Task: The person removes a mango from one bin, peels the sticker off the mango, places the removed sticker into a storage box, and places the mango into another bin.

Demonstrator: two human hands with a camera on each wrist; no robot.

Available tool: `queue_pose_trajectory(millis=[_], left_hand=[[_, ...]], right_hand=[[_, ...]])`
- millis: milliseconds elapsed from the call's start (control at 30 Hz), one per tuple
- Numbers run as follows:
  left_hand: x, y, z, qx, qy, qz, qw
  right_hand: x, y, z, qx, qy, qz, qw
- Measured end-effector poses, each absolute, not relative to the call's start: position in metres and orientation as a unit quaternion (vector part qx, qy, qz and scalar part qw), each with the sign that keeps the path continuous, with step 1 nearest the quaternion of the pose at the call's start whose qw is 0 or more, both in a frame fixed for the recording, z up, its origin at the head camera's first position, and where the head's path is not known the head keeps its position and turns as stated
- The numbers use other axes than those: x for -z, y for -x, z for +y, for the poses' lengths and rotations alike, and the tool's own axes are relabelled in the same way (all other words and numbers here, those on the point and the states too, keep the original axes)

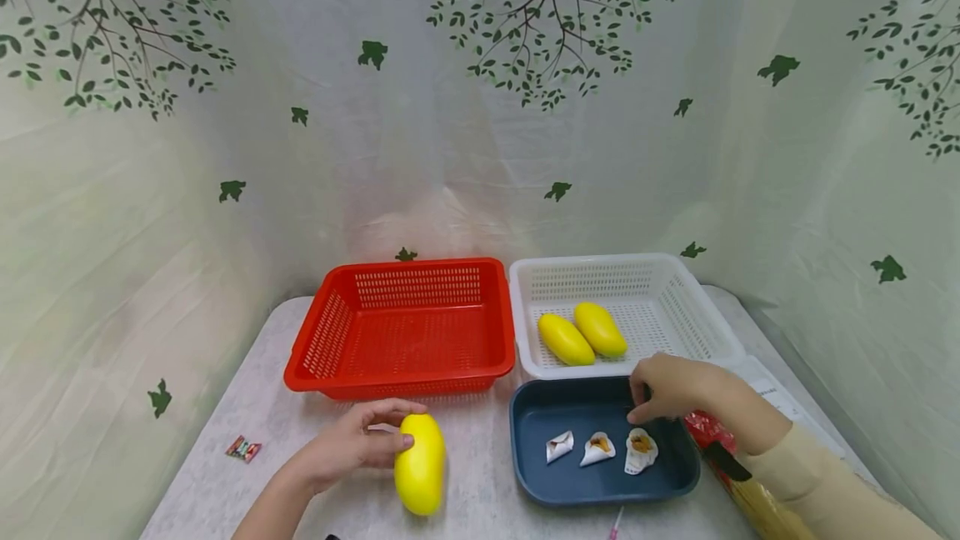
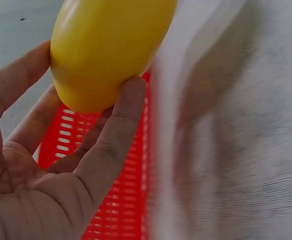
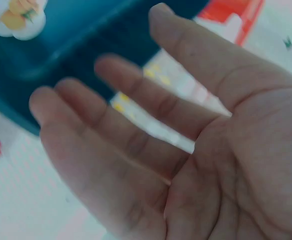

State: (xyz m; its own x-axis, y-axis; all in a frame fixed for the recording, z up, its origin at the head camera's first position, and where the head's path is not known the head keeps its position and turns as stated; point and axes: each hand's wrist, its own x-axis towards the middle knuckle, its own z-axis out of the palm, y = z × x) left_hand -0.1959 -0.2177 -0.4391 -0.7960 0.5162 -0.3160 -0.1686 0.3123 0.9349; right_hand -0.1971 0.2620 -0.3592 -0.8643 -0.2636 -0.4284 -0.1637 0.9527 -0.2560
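My left hand (image 1: 378,433) grips a smooth yellow mango (image 1: 420,463) that lies on the table in front of the red basket (image 1: 405,332). The left wrist view shows thumb and fingers (image 2: 118,125) curled round the mango (image 2: 110,45). My right hand (image 1: 663,390) hovers over the far right part of the dark blue tray (image 1: 525,457), fingers relaxed and holding nothing. Its palm (image 3: 151,135) shows bare in the right wrist view. In the tray lie three small white paper wraps (image 1: 598,448), the nearest (image 1: 640,450) just below my right fingertips.
The red basket holds nothing. A white basket (image 1: 705,323) behind the tray holds two more yellow mangoes (image 1: 566,340). A small candy wrapper (image 1: 243,447) lies at the left; a red packet (image 1: 705,432) lies right of the tray. Cloth walls enclose the table.
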Motion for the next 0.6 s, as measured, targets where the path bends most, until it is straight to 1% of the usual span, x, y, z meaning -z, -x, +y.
queue_pose_trajectory(millis=[100,267,367,500,600], left_hand=[[0.425,0.201,-0.216,-0.567,-0.135,0.759,0.289],[0.4,0.209,-0.208,-0.541,-0.159,0.781,0.269],[0.385,0.215,-0.203,-0.519,-0.177,0.797,0.254],[0.365,0.224,-0.192,-0.497,-0.197,0.812,0.234],[0.353,0.235,-0.182,-0.495,-0.2,0.814,0.227]], right_hand=[[0.349,0.198,0.274,0.15,0.124,0.953,0.232],[0.333,0.205,0.303,0.203,0.141,0.95,0.193],[0.329,0.209,0.324,0.225,0.149,0.952,0.146],[0.329,0.214,0.352,0.231,0.151,0.959,0.065],[0.333,0.218,0.368,0.233,0.14,0.962,0.03]])
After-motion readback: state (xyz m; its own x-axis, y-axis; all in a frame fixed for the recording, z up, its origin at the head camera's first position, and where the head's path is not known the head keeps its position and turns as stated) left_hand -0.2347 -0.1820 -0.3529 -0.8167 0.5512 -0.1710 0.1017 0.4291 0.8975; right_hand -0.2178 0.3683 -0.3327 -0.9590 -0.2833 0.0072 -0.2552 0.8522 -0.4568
